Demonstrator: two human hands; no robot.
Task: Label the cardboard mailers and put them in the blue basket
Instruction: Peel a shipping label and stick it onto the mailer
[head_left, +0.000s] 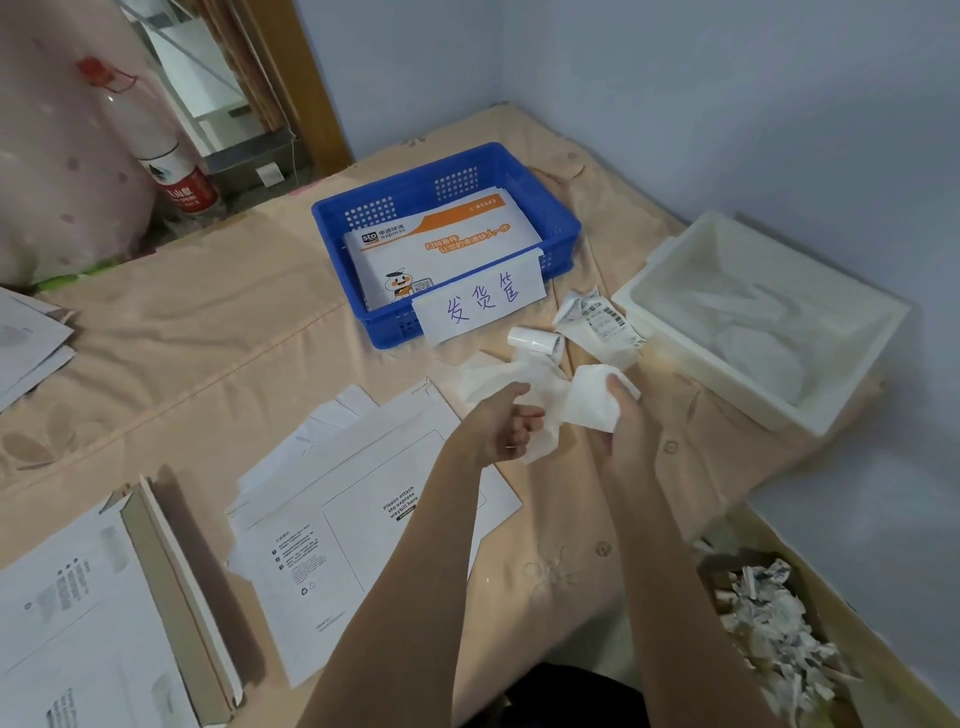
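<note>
My left hand (506, 426) and my right hand (621, 410) both grip a white strip of label paper (592, 400) above the peach cloth, between the mailers and the baskets. A white cardboard mailer (358, 514) lies flat below my left forearm, printed side up, on top of other mailers. The blue basket (561, 228) stands behind my hands with an orange and white mailer (441, 244) inside and a handwritten paper tag on its front wall. A small label roll (535, 340) and a printed barcode label (602, 319) lie just past my hands.
A white plastic tray (852, 306) sits at the right. A box of crumpled paper scraps (779, 623) is at the lower right. More mailers (78, 623) lie at the lower left and the far left edge. A bottle (171, 166) stands at the back left.
</note>
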